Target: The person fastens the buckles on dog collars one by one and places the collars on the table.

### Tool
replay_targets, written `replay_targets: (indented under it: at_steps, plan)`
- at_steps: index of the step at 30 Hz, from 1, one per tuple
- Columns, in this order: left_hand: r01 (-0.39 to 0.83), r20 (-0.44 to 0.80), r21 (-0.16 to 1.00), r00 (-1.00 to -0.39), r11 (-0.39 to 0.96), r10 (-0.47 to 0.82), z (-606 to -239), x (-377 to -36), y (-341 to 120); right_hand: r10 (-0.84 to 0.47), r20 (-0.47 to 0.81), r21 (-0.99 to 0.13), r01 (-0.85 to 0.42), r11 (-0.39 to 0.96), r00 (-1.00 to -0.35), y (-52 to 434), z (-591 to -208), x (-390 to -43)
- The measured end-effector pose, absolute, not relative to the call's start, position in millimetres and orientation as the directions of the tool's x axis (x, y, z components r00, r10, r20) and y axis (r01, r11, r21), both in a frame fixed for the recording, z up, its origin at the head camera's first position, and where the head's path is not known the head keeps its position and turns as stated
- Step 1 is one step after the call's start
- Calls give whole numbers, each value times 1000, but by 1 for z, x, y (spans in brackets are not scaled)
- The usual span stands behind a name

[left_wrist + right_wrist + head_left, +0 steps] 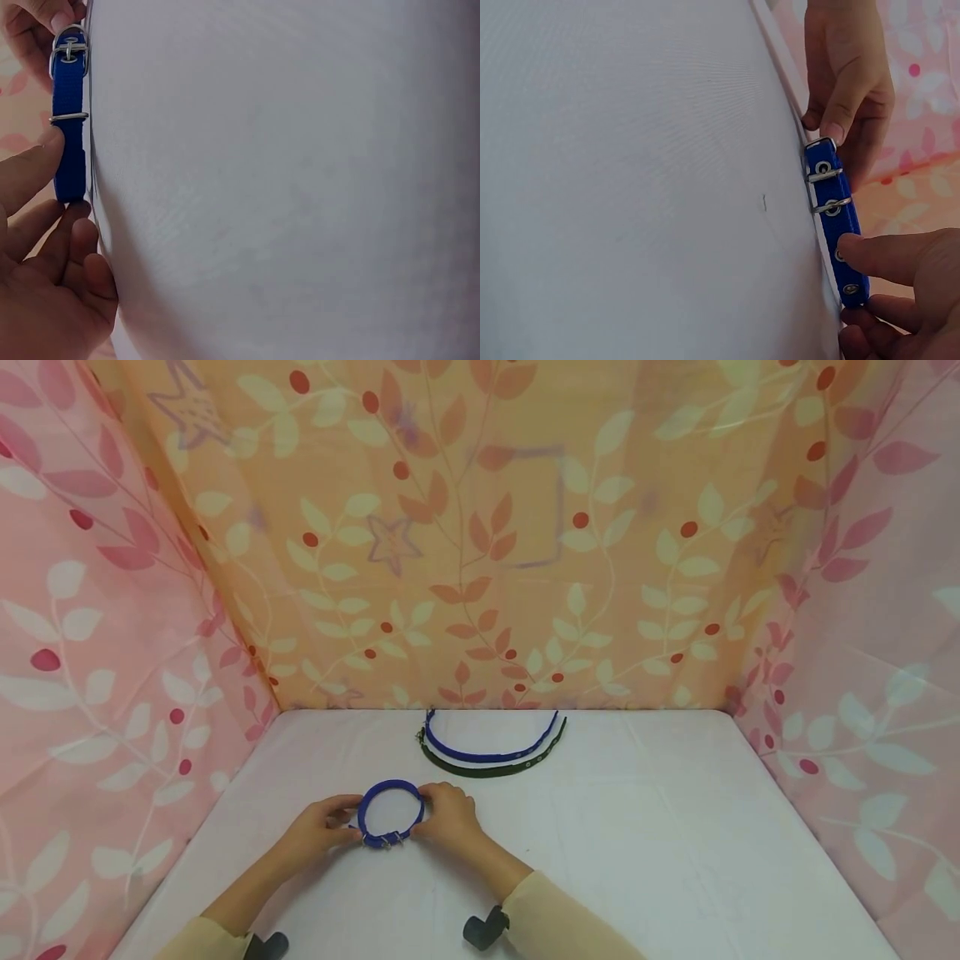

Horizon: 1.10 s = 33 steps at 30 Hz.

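Observation:
A blue collar (392,784), fastened into a ring, stands low over the white table in front of me. My left hand (318,837) pinches its left side; in the left wrist view the thumb (46,150) lies on the strap below a metal loop, with fingers at its lower edge. Opposite, my right hand (453,818) grips the right side. Its thumb (862,253) presses on the blue strap (847,229) near the eyelets. The metal buckle (70,49) faces me, its prong through an eyelet.
At the table's back lie two unfastened collars, one blue (480,758) and one dark green (483,772), curved side by side. The white tabletop (660,843) is enclosed by a patterned orange back curtain (480,527) and pink side curtains (112,635).

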<state>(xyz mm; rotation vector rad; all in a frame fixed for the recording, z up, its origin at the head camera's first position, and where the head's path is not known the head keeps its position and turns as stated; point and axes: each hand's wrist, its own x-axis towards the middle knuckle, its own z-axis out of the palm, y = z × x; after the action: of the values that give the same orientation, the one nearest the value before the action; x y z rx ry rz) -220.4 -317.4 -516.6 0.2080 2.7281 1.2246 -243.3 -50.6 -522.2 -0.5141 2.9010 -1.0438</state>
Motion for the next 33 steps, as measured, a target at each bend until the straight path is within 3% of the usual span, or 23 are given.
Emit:
replay_targets:
  at_steps: [16, 23, 33]
  plan:
    - [92, -85, 667, -976, 739, 198, -506, -215, -316, -395, 45, -604, -340, 721, -918, -40, -511, -241]
    - [119, 0, 652, -988, 749, 157, -499, -210, -313, -387, 85, -680, -338, 651, -918, -17, -503, -236]
    - [81, -34, 664, -990, 743, 138, -479, -211, -289, -354, 140, -753, -332, 568, -925, 19, -486, -238]
